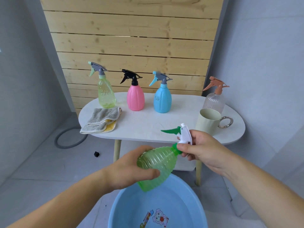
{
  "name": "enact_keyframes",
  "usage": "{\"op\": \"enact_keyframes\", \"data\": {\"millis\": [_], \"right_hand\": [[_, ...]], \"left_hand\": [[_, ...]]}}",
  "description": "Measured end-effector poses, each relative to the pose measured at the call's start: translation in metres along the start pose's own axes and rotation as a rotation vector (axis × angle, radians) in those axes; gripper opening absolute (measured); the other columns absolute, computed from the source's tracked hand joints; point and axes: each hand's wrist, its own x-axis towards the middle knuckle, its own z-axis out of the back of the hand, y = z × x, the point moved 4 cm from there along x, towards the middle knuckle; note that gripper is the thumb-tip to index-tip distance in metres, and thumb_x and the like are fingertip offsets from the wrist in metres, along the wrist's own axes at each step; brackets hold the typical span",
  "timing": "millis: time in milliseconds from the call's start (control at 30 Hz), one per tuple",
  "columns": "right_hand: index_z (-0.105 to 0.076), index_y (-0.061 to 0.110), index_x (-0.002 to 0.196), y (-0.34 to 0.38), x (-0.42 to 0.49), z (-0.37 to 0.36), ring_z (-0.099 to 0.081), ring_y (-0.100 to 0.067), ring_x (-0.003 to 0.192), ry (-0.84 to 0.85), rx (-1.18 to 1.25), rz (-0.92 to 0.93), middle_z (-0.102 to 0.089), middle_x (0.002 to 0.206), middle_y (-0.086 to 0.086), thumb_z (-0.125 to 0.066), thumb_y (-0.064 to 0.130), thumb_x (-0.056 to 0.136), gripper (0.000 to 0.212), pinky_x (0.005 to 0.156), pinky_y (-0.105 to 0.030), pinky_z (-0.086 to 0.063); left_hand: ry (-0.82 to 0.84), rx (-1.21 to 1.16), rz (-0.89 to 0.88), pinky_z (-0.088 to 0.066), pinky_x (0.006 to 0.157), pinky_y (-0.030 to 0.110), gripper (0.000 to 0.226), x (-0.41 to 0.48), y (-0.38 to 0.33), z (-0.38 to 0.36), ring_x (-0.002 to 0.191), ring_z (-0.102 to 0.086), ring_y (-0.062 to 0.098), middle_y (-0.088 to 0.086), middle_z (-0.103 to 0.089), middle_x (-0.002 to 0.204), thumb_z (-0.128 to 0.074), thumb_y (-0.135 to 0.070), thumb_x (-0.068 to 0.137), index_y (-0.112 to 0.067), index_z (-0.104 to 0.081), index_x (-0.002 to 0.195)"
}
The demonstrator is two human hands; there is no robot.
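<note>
While left hand point(130, 168) gripped green spray bottle point(158, 165) above blue basin point(125, 209), right hand point(202, 150) pinched its white-green spray head point(182, 135).

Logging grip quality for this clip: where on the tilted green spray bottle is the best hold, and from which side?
Probably the ribbed body of the green spray bottle, wrapped from its left, as the left hand does: the ribs resist slipping, and the neck points up to the right. That leaves the collar free for the right hand, which pinches it below the white trigger head.
</note>
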Motion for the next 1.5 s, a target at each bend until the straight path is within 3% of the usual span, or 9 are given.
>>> {"op": "enact_keyframes", "data": {"millis": [100,300,467,567,733,967,1100,1333,1500], "right_hand": [[-0.064,0.009,0.111,0.006,0.005,0.003,-0.061,-0.016,0.078,-0.001,0.073,0.024,-0.069,0.092,-0.01,-0.071,0.004,0.087,0.026,0.062,-0.025,-0.049],[-0.057,0.0,0.116,0.011,0.01,-0.003,-0.066,-0.024,0.094,0.154,0.173,0.03,-0.069,0.106,-0.018,-0.065,-0.008,0.086,0.032,0.085,-0.038,-0.054],[-0.058,0.015,0.109,0.011,0.008,-0.01,-0.067,-0.022,0.074,0.132,-0.129,-0.003,-0.069,0.091,-0.01,-0.066,0.022,0.094,0.018,0.065,-0.033,-0.053],[-0.056,0.01,0.11,0.01,0.007,-0.008,-0.063,-0.021,0.068,0.132,-0.095,0.003,-0.066,0.085,-0.009,-0.064,0.012,0.094,0.017,0.061,-0.032,-0.052],[-0.057,0.004,0.115,0.013,0.005,0.001,-0.063,-0.019,0.066,0.133,-0.029,-0.014,-0.069,0.1,-0.023,-0.066,-0.002,0.089,0.028,0.058,-0.027,-0.051],[-0.06,0.008,0.113,0.034,0.015,0.039,-0.053,-0.013,0.054,-0.266,0.217,0.057,-0.065,0.093,-0.018,-0.063,-0.001,0.09,0.025,0.053,-0.027,-0.043],[-0.06,0.015,0.102,0.04,0.032,0.043,-0.059,-0.017,0.061,-0.442,0.307,0.109,-0.063,0.09,-0.012,-0.066,0.007,0.091,0.014,0.057,-0.027,-0.052],[-0.049,0.001,0.116,0.011,0.09,-0.009,-0.068,-0.027,0.077,-0.316,0.572,-0.116,-0.061,0.093,-0.017,-0.054,0.0,0.098,0.019,0.066,-0.031,-0.06],[-0.049,-0.004,0.119,-0.012,0.117,-0.023,-0.07,-0.028,0.074,-0.336,0.423,-0.215,-0.061,0.098,-0.019,-0.057,0.002,0.096,0.025,0.063,-0.032,-0.062]], "left_hand": [[0.002,-0.108,0.027,-0.055,0.085,0.016,0.061,0.0,0.0,0.008,0.103,-0.07,0.001,-0.01,-0.073,0.118,-0.078,-0.042,0.068,-0.044,-0.058,0.126],[0.108,-0.363,0.143,-0.059,0.088,0.035,0.07,0.004,0.013,0.008,0.107,-0.071,0.028,0.014,-0.072,0.123,-0.073,-0.045,0.062,-0.023,-0.067,0.128],[0.108,-0.375,0.141,-0.058,0.085,0.035,0.068,0.004,0.019,0.007,0.105,-0.071,0.027,0.011,-0.071,0.12,-0.075,-0.048,0.066,-0.022,-0.067,0.127],[0.114,-0.279,0.113,-0.06,0.094,0.039,0.076,0.003,0.017,0.003,0.111,-0.071,0.024,0.008,-0.071,0.125,-0.083,-0.052,0.063,-0.026,-0.06,0.131],[0.123,-0.246,0.108,-0.06,0.086,0.033,0.076,0.004,0.015,-0.006,0.102,-0.074,0.019,0.007,-0.074,0.116,-0.089,-0.045,0.06,-0.025,-0.059,0.128],[-0.047,-0.215,0.132,-0.054,0.075,0.02,0.065,0.006,0.021,0.003,0.091,-0.074,0.01,0.002,-0.075,0.107,-0.086,-0.046,0.064,-0.026,-0.063,0.121],[-0.242,-0.194,0.203,-0.058,0.073,0.028,0.072,0.007,0.032,0.016,0.091,-0.075,0.019,0.005,-0.071,0.111,-0.086,-0.047,0.06,-0.025,-0.054,0.12],[-0.251,-0.118,0.181,-0.062,0.081,0.032,0.075,0.005,0.041,0.013,0.095,-0.074,0.017,0.002,-0.069,0.111,-0.087,-0.051,0.06,-0.027,-0.051,0.122],[-0.262,-0.028,0.148,-0.063,0.081,0.033,0.071,0.01,0.043,0.013,0.094,-0.072,0.014,-0.002,-0.066,0.11,-0.09,-0.051,0.067,-0.03,-0.049,0.121]]}}
